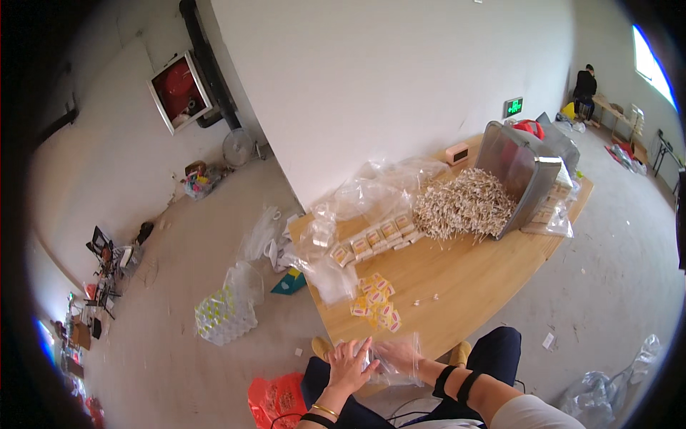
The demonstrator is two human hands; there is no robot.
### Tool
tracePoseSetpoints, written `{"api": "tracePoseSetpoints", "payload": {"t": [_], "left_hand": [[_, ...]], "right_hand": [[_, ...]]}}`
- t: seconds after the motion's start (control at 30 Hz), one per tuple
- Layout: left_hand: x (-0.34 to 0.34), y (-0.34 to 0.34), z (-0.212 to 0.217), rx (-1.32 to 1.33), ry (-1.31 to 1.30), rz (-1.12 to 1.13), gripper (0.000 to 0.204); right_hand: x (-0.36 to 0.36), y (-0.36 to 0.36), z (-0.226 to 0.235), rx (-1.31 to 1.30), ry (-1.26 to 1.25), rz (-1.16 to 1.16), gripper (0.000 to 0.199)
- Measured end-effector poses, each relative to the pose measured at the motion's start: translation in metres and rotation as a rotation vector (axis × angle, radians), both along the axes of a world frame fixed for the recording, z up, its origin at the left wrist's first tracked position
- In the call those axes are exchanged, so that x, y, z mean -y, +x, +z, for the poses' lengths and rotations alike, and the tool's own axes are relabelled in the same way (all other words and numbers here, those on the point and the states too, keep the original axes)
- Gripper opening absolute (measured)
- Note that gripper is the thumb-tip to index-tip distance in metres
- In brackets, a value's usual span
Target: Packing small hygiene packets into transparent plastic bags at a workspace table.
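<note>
At the near edge of the wooden table (457,300) a clear plastic bag (409,372) is between my two hands, over my lap. My left hand (348,368) lies against the bag's left side with thumb and fingers spread. My right hand (400,353) shows through the plastic, and its fingers are blurred and partly covered; I cannot tell whether they grip anything. Just beyond the hands lie several yellow-and-white printed cards (376,300). A row of small packs (379,238) with printed labels stands farther back. Two small pale pieces lie right of the cards.
A grey plastic bin (511,168) tips on its side, spilling a heap of small white sticks (464,204). Clear plastic bags (379,187) cover the table's back left. A red bag (275,400) sits on the floor by my left leg. A person (584,86) sits far right.
</note>
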State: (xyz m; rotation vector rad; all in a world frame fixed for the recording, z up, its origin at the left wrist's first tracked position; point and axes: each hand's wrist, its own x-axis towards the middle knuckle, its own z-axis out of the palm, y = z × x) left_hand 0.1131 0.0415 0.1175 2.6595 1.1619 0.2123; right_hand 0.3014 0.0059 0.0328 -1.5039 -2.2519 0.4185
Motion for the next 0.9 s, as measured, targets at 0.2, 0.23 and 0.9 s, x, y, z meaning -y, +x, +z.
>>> {"api": "tracePoseSetpoints", "payload": {"t": [0.2, 0.23, 0.9], "left_hand": [[-0.008, 0.009, -0.031, -0.019, 0.203, -0.167, 0.064], [-0.004, 0.013, -0.034, -0.017, 0.206, -0.171, 0.064], [0.004, 0.055, -0.041, 0.291, -0.032, -0.118, 0.035]], "right_hand": [[0.002, -0.004, -0.011, 0.008, -0.039, 0.012, 0.060], [0.002, -0.005, -0.021, 0.009, -0.036, 0.008, 0.060], [-0.005, -0.010, -0.062, 0.081, -0.088, 0.055, 0.048]]}}
